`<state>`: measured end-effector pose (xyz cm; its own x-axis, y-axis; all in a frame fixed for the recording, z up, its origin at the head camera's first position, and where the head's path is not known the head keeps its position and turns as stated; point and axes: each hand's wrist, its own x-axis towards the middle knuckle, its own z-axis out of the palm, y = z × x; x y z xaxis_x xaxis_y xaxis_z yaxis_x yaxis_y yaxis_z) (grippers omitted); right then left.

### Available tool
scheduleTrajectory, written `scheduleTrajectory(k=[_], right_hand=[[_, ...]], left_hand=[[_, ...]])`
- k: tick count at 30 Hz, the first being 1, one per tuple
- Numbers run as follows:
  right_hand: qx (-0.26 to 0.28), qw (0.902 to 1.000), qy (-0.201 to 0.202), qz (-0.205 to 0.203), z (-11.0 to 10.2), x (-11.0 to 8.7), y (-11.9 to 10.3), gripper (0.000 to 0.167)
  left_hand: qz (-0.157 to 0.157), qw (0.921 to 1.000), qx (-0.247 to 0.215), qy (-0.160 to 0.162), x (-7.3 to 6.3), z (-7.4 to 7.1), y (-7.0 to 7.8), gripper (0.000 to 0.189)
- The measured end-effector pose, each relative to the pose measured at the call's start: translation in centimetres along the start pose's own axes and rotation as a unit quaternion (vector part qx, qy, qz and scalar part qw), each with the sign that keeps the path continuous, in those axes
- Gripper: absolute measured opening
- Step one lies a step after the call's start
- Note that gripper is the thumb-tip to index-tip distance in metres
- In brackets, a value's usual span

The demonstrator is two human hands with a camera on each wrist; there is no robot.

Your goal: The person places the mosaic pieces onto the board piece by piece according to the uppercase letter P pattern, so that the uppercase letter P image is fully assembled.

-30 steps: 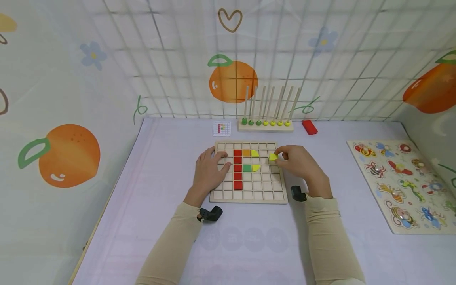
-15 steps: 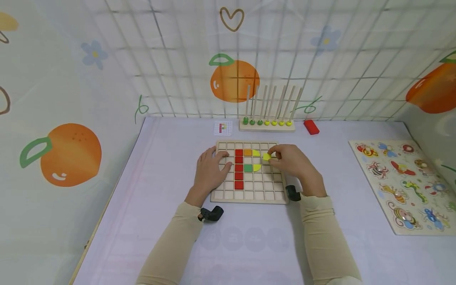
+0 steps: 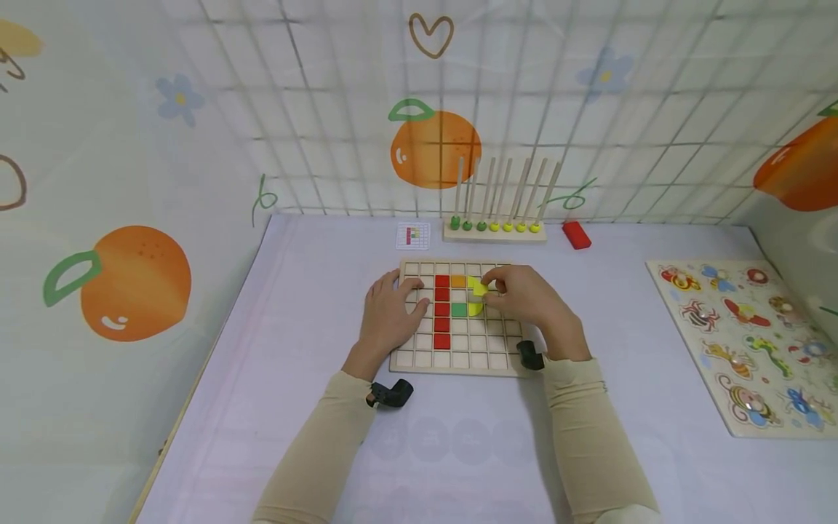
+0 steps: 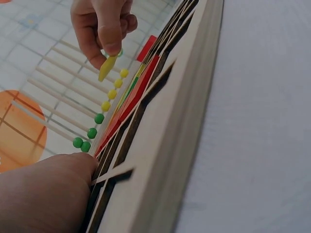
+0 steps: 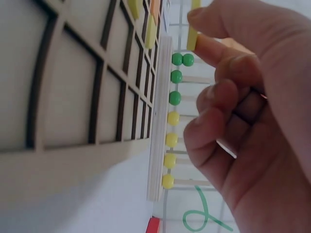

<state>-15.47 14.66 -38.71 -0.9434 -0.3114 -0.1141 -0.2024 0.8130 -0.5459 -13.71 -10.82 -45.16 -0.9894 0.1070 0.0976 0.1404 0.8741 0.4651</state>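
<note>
A wooden grid board (image 3: 478, 362) lies on the table with a column of red square tiles (image 3: 442, 309), an orange tile (image 3: 458, 281), a green tile (image 3: 460, 310) and yellow rounded tiles (image 3: 475, 309) in its cells. Between thumb and forefinger my right hand (image 3: 527, 295) pinches a yellow tile (image 3: 480, 288). In the left wrist view this yellow tile (image 4: 107, 69) is held above the board, apart from it. My left hand (image 3: 389, 313) rests on the board's left side, thumb and forefinger spread over the cells; it holds no tile.
Behind the board stand a small pattern card (image 3: 413, 236), a peg rack (image 3: 494, 235) with green and yellow beads, and a red block (image 3: 577, 235). An insect puzzle board (image 3: 746, 342) lies at the right. A printed curtain hangs at the back.
My right hand has moved left with the yellow tile, from the board's right edge to over the yellow rounded tiles. The left hand stays in place on the board.
</note>
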Motion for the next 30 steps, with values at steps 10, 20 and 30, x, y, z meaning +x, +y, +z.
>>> scheduleTrajectory(k=[10, 20, 30], right_hand=[[0.003, 1.0, -0.001, -0.009, 0.3, 0.7, -0.5, 0.027], [-0.011, 0.9998, -0.016, 0.004, 0.2, 0.9, -0.2, 0.029], [-0.024, 0.9994, -0.025, 0.008, 0.7, 1.1, -0.5, 0.03]], left_hand=[[0.009, 0.9999, 0.003, 0.004, 0.1, 0.0, 0.1, 0.034], [0.006, 0.9999, -0.004, 0.01, 0.0, 0.3, 0.0, 0.034], [0.006, 1.0, -0.006, 0.002, -0.1, 0.0, -0.1, 0.035]])
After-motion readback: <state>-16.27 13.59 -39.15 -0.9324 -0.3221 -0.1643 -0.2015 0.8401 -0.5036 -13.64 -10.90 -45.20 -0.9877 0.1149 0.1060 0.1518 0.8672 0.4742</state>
